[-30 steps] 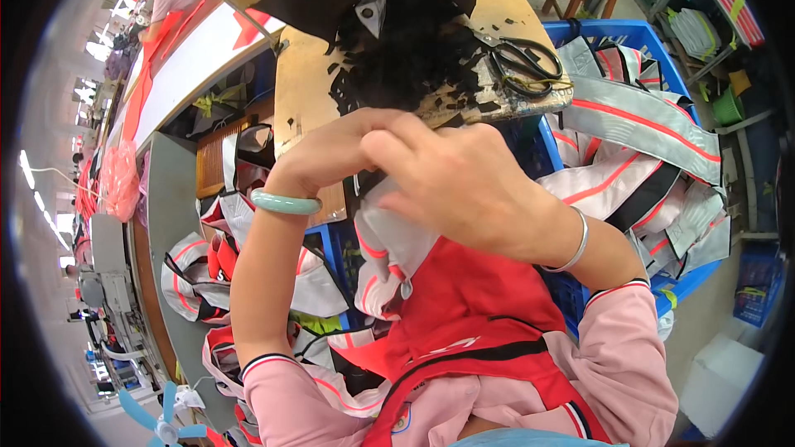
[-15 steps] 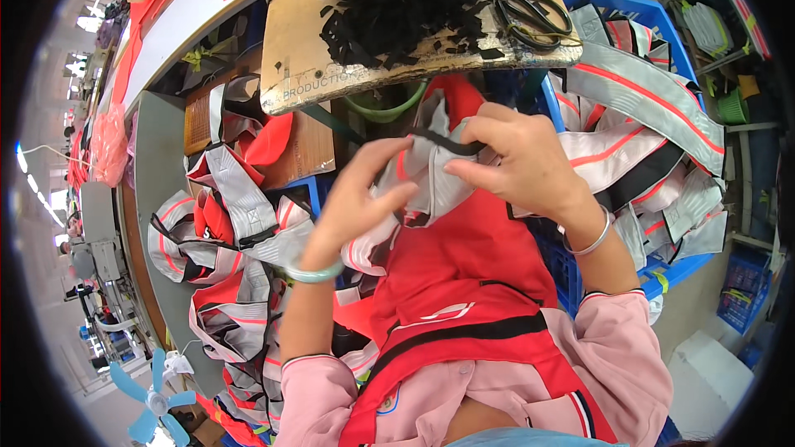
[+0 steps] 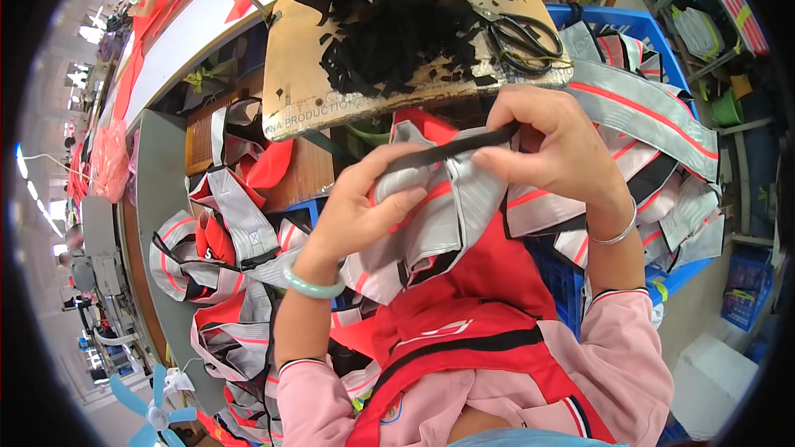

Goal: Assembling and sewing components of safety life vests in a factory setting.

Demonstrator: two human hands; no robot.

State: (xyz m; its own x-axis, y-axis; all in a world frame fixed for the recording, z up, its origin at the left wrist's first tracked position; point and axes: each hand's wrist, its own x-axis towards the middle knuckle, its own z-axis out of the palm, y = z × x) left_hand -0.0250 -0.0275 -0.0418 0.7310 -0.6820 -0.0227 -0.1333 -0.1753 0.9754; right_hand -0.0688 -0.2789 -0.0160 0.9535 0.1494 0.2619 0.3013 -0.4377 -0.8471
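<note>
Between my two hands hangs a grey fabric piece (image 3: 443, 219) with red-orange stripes and a black bound edge (image 3: 451, 149). My left hand (image 3: 368, 199) pinches the left part of that edge, thumb in front of the cloth. At the other end, my right hand (image 3: 559, 145) grips the black edging between thumb and fingers. The edge runs stretched between them, just below the front of a worn wooden board (image 3: 306, 83). The rest of the cloth drapes over my red apron (image 3: 489, 273).
Black fabric scraps (image 3: 397, 41) and black-handled scissors (image 3: 523, 40) lie on the board. At right, a blue crate (image 3: 675, 74) overflows with grey striped pieces (image 3: 638, 108). More such pieces (image 3: 236, 207) are heaped at left. A light-blue fan (image 3: 157, 414) stands lower left.
The black edge has gone from bunched and sagging to drawn out between my hands. My right hand has moved right, and the grey cloth now spreads lower and wider.
</note>
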